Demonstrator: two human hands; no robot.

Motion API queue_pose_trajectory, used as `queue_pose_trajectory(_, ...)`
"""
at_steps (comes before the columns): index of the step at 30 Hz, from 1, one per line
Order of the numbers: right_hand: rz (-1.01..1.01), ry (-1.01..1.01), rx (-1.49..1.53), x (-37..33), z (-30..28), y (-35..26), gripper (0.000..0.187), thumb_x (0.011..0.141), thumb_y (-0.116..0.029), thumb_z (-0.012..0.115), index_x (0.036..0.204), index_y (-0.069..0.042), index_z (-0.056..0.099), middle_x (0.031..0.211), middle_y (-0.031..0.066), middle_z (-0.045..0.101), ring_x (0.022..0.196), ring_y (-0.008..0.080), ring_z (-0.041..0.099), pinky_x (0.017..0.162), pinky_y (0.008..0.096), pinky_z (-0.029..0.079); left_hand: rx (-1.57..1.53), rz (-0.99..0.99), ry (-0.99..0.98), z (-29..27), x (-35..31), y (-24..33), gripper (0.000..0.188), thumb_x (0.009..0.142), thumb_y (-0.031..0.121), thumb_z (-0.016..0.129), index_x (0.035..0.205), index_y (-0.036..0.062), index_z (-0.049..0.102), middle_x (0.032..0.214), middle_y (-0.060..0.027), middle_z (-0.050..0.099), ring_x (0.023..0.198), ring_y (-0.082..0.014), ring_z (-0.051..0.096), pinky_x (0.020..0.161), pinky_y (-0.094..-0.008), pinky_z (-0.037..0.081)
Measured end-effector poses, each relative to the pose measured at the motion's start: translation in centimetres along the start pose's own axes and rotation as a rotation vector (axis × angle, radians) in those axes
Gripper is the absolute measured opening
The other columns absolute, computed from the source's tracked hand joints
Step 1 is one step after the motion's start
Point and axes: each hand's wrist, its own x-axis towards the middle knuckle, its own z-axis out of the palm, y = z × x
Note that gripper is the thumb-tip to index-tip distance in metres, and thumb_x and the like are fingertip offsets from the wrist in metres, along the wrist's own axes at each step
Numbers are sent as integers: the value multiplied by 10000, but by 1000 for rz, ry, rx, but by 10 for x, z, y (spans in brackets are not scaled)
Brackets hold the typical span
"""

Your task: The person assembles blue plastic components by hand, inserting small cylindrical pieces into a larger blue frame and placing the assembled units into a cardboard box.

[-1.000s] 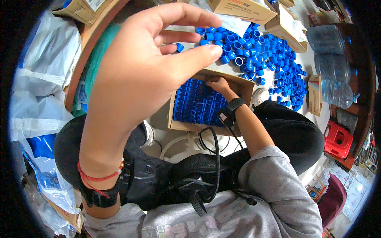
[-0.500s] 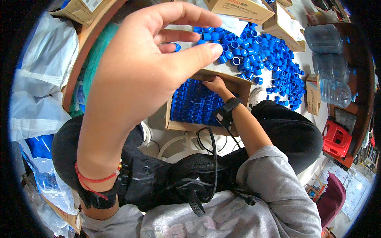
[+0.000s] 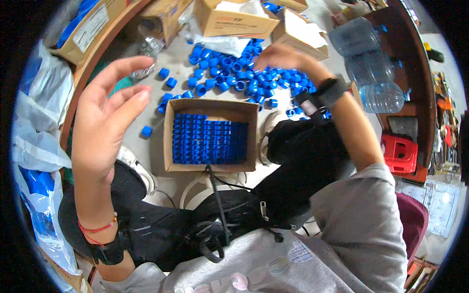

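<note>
Between the white shoes (image 3: 269,126): an open cardboard box (image 3: 234,112) is standing upright, holding packed rows of blue plastic caps (image 3: 198,139).
Rows in the box: they are running in neat lines; the right end is looking darker, and whether it is lying lower or merely in shade I cannot tell.
Beyond the box: a heap of loose blue caps (image 3: 222,81) is spreading outward, its open ends facing various ways.
Left of the box: one stray cap (image 3: 146,131) is lying apart from the heap.
Right hand: it is hovering at or over the heap (image 3: 281,57), blurred; whether its fingers are gripping a cap I cannot tell.
Left hand: it is hanging raised beside the box (image 3: 105,110), thumb and fingers parted, with nothing showing between them.
Cap picking: this is seeming the step in hand, at the heap.
Next grip: it is calling, I judge, for a sure pinch on the caps' round sides, minding which way their open ends are facing.
Farther out: a plastic bag (image 3: 227,45) and cartons (image 3: 234,25) are bordering the heap; clear water bottles (image 3: 381,99) and a red plastic stool (image 3: 398,155) are lining the right.
</note>
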Motion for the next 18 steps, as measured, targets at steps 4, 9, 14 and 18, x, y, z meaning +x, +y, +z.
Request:
queue_pose_trajectory(4,95,393,199,-109,-79,-10,188,757,-114,392,846,-34,536,900,48,527,845,126,470,729,256,378,61,42,96,8,-8,-1,335,688,52,519,1006,-10,431,1005,-64,452,856,-117,440,739,-224,355)
queue_pose_trajectory(9,233,870,414,-214,-38,46,128,745,-128,394,807,-69,490,889,57,525,815,117,469,670,239,384,221,-67,222,7,-22,-10,285,753,160,485,995,12,454,965,-30,471,641,-33,442,582,-144,335)
queue_pose_trajectory(14,881,838,236,-271,146,214,339,622,-200,584,897,-14,511,747,42,535,652,128,491,570,248,411,245,-265,354,-21,-34,-42,268,762,192,481,991,54,471,961,17,475,639,-16,449,544,-123,308)
queue_pose_trajectory(18,1230,615,345,-264,261,211,711,492,-306,683,1070,-37,369,983,182,467,903,272,461,770,339,377,315,-355,406,-31,-47,-53,261,766,193,477,996,70,468,963,35,467,667,-6,453,543,-107,304)
